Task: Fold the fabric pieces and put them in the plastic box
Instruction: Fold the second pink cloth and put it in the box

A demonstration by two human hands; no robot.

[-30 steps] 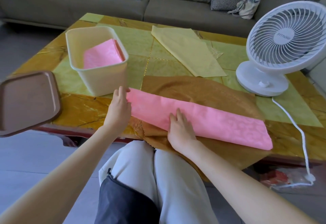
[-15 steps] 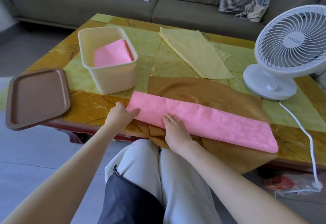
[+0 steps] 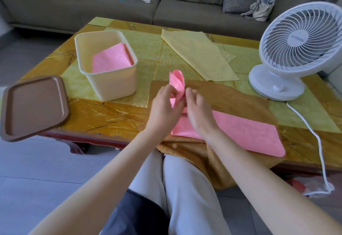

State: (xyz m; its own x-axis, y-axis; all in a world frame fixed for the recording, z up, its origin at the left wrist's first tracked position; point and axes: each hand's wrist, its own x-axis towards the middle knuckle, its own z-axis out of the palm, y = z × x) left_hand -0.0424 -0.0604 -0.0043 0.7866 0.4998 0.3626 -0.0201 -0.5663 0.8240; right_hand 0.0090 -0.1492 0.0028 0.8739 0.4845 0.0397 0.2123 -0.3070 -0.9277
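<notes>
A: How far along is the folding?

B: Somewhere in the middle, by my reading. One folded pink piece (image 3: 111, 60) already lies inside the plastic box (image 3: 112, 86), leaning against its far wall. The box stands open, and a brown lid (image 3: 33, 105) sits to the left of it, overhanging the table edge.

A: And the piece in hand?

B: A pink fabric strip (image 3: 240, 134), to the right of the box and nearer the person. It is already narrowed to a long band and lies on a golden-brown fabric (image 3: 231, 96). The end nearest the box is raised off that cloth and curled over.

A: Who holds it?

B: Both hands. The left hand (image 3: 162, 109) pinches the raised end between thumb and fingers. The right hand (image 3: 199, 112) is closed on the same end from the other side, though the fabric partly hides its fingertips. The other end of the strip lies flat, well away from the box.

A: What remains?

B: I judge the strip needs folding along its length before it will fit in the box. After that come the golden-brown fabric under it and a yellow fabric (image 3: 199, 57) to the right of the box and farther from the person. Both lie out on the table, neither in the box.
</notes>
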